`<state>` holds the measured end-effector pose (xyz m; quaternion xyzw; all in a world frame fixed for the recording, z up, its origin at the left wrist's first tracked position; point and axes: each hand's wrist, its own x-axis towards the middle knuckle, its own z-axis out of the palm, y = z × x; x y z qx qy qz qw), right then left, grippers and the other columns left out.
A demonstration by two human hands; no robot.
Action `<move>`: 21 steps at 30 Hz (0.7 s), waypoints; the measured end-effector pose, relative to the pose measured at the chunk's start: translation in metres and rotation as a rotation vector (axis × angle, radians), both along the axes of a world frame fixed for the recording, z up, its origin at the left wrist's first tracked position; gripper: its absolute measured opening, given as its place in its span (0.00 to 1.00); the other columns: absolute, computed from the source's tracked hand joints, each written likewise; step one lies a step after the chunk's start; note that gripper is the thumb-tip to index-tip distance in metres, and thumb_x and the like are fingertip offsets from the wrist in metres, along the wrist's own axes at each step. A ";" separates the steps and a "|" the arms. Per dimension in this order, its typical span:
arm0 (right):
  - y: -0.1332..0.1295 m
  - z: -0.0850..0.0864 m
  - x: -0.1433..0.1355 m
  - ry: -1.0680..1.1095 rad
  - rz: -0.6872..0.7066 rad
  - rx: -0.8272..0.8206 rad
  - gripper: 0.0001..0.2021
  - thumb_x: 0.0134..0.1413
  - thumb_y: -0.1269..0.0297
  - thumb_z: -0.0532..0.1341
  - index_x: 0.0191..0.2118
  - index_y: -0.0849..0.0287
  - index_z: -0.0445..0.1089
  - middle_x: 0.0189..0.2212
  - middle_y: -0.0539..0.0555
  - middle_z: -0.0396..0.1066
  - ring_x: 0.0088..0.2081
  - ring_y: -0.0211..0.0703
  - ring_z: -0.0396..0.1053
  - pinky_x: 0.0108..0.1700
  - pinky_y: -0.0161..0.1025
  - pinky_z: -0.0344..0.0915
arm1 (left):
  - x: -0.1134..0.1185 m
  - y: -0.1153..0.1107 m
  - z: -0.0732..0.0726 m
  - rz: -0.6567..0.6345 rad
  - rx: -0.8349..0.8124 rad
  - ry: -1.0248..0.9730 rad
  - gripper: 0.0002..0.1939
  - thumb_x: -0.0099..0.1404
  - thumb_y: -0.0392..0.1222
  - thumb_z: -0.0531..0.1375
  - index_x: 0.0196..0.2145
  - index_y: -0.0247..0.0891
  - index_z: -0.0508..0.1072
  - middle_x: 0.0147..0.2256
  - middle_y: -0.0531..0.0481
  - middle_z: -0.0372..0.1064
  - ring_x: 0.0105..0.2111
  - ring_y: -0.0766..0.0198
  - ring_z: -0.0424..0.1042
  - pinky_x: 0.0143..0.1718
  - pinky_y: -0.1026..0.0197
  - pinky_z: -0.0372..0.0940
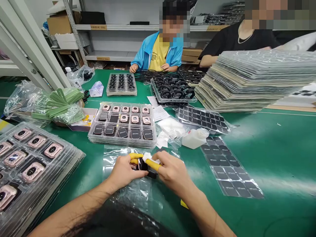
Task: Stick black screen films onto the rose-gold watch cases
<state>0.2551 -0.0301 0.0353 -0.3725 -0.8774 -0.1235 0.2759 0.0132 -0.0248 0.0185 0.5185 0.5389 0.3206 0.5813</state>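
Near the centre of the frame, the left hand (123, 170) grips a dark-faced watch (142, 164) between thumb and fingers; the right hand (172, 168) pinches a white wipe (147, 156) against it. A loose grip could drop the watch onto the plastic sheet (110, 160), and grit in the wipe might scratch its face. At centre left, a clear compartment tray (118, 142) holds pink watch cases (135, 119) and black squares (135, 133). At lower left, a stacked tray (73, 150) holds more pink cases; an elbow knock could unseat them.
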 end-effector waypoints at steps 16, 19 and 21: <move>-0.001 -0.011 0.003 0.729 -0.249 -0.964 0.19 0.63 0.47 0.75 0.55 0.49 0.81 0.43 0.58 0.88 0.45 0.59 0.85 0.51 0.56 0.83 | 0.004 -0.008 -0.002 0.177 0.268 -0.037 0.25 0.53 0.44 0.84 0.50 0.39 0.92 0.45 0.44 0.94 0.44 0.45 0.95 0.54 0.48 0.91; 0.006 -0.016 0.004 0.883 -0.316 -0.998 0.20 0.59 0.41 0.75 0.48 0.49 0.84 0.40 0.57 0.87 0.43 0.58 0.85 0.51 0.56 0.82 | 0.002 -0.009 -0.002 0.165 0.347 0.025 0.24 0.52 0.42 0.85 0.48 0.44 0.93 0.42 0.47 0.94 0.41 0.46 0.95 0.53 0.46 0.92; 0.009 -0.018 0.005 0.927 -0.365 -0.999 0.21 0.56 0.39 0.75 0.46 0.49 0.85 0.40 0.58 0.88 0.43 0.60 0.85 0.52 0.57 0.82 | 0.002 -0.010 -0.001 0.150 0.392 0.051 0.22 0.53 0.42 0.85 0.47 0.46 0.93 0.41 0.49 0.94 0.40 0.46 0.94 0.53 0.45 0.92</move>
